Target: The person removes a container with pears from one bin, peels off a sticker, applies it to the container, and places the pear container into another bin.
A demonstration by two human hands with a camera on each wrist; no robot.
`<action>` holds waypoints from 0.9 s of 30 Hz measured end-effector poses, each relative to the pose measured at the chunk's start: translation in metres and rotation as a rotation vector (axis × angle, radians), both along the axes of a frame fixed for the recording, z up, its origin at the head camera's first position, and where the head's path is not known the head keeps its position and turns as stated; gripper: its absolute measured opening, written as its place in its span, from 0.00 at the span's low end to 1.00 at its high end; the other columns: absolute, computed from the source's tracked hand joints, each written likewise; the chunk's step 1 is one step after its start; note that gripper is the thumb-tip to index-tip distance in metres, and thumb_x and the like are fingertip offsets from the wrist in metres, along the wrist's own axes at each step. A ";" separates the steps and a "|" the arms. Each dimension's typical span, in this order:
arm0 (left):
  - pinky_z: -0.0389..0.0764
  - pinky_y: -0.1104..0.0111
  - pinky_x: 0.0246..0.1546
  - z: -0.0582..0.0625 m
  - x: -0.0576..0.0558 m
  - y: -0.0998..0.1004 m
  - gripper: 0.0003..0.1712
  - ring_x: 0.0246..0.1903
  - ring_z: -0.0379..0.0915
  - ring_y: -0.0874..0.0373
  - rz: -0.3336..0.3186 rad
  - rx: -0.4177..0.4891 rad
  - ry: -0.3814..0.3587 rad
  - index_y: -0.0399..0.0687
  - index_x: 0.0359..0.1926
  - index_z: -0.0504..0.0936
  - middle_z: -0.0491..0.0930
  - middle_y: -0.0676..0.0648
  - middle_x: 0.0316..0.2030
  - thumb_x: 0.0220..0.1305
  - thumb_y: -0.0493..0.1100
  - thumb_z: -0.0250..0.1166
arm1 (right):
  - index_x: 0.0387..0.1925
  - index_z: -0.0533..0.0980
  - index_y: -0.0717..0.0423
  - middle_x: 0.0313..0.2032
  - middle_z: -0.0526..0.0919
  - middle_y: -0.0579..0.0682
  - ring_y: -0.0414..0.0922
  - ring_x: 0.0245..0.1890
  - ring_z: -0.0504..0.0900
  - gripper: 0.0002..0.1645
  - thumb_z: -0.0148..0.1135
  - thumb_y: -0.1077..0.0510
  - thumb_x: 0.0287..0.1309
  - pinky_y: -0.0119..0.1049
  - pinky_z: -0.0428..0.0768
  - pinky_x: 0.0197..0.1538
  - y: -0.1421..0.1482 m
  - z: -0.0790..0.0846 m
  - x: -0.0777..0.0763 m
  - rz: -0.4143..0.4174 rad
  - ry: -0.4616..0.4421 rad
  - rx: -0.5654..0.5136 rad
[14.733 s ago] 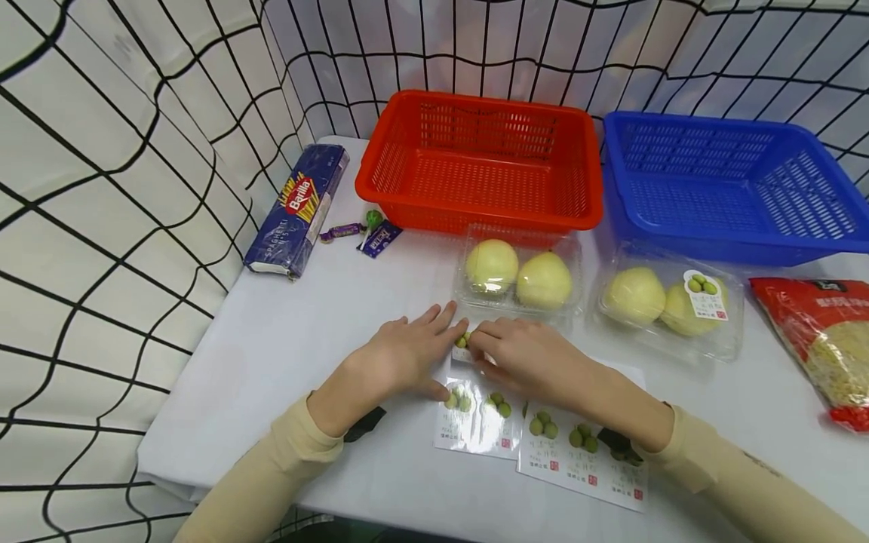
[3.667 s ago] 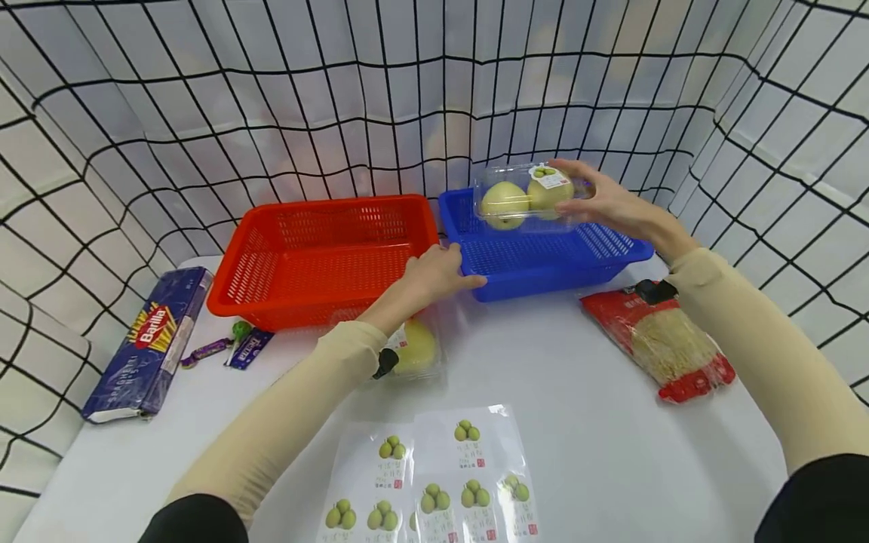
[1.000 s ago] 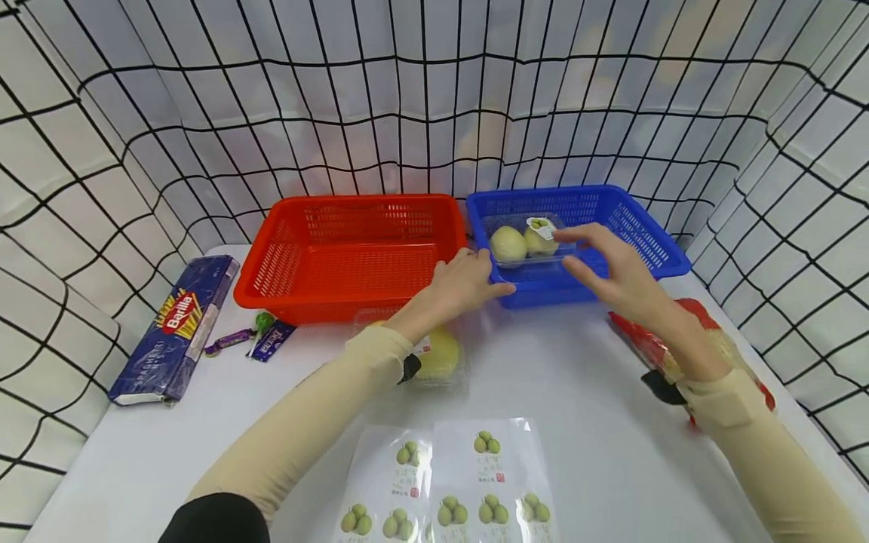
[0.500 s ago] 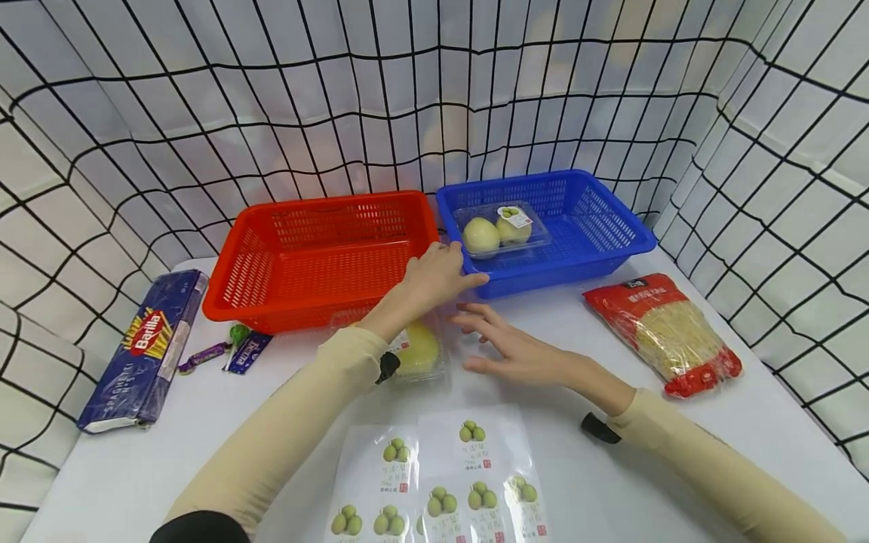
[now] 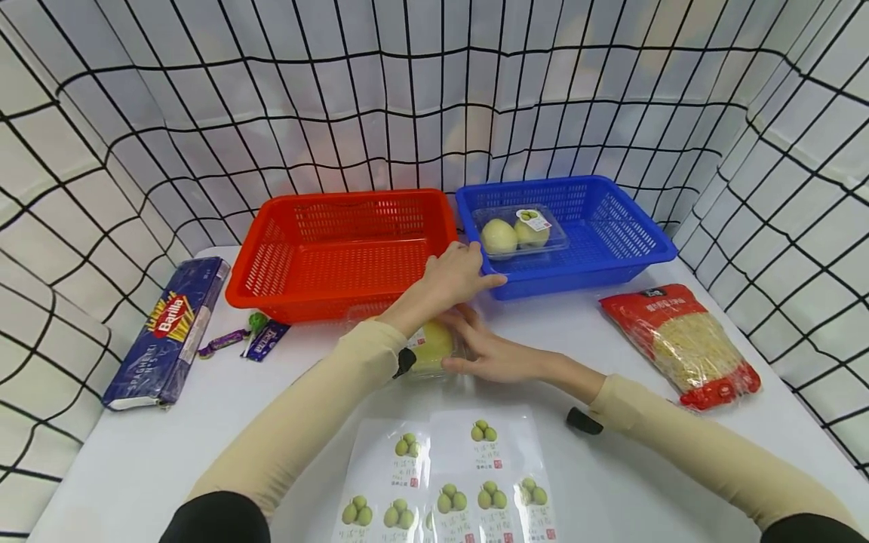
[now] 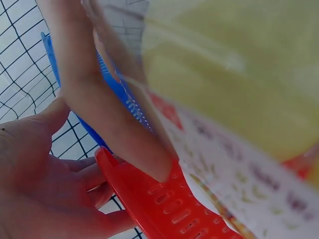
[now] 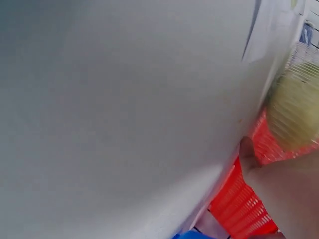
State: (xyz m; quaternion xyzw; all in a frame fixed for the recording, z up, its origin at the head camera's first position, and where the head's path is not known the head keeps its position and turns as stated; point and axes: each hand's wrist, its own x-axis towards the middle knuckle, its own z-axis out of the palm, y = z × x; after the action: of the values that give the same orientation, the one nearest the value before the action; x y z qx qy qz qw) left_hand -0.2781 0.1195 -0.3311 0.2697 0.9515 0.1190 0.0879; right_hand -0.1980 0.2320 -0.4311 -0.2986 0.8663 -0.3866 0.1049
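Observation:
In the head view my left hand rests over the adjoining corners of the red basket and blue basket, thumb pointing right. Its fingers reach behind the red rim in the left wrist view. Under the left forearm, a clear pack of pears with a white label sits before the red basket, largely hidden. My right hand is at the pack's right end, fingers and thumb spread around it; grip pressure is not visible. Another labelled pack of pears lies in the blue basket's left part.
Label sheets with pear pictures lie at the table's front. A blue spaghetti box and small wrapped sweets are on the left. A red noodle bag lies right. Black netting surrounds the table.
Both hands left the label sheets. The right hand put a labelled pear pack into the blue basket, let go, and moved left to the other pack, which now bears a label.

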 end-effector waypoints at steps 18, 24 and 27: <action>0.67 0.41 0.70 0.007 0.002 0.001 0.46 0.74 0.61 0.47 0.006 -0.029 -0.009 0.41 0.73 0.65 0.71 0.40 0.70 0.69 0.70 0.58 | 0.79 0.42 0.18 0.79 0.34 0.45 0.51 0.81 0.40 0.59 0.71 0.34 0.57 0.62 0.58 0.78 0.026 0.003 0.003 -0.030 -0.051 0.064; 0.65 0.40 0.71 0.005 0.003 0.002 0.48 0.76 0.58 0.47 0.000 -0.031 -0.015 0.40 0.75 0.64 0.70 0.41 0.72 0.70 0.70 0.57 | 0.78 0.46 0.25 0.81 0.24 0.53 0.62 0.82 0.26 0.63 0.75 0.32 0.51 0.78 0.48 0.72 0.067 0.009 0.020 -0.010 -0.100 0.065; 0.66 0.41 0.71 0.004 0.003 0.000 0.48 0.76 0.58 0.47 0.015 -0.037 -0.009 0.41 0.75 0.64 0.70 0.41 0.72 0.69 0.70 0.58 | 0.80 0.45 0.31 0.81 0.23 0.55 0.63 0.81 0.24 0.68 0.71 0.22 0.46 0.80 0.47 0.72 0.071 0.010 0.018 0.060 -0.069 0.069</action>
State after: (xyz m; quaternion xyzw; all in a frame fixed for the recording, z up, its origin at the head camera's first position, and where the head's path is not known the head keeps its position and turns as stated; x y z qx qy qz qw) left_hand -0.2749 0.1193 -0.3272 0.2603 0.9552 0.1032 0.0961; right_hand -0.1799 0.3032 -0.4207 -0.3071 0.8656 -0.3631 0.1565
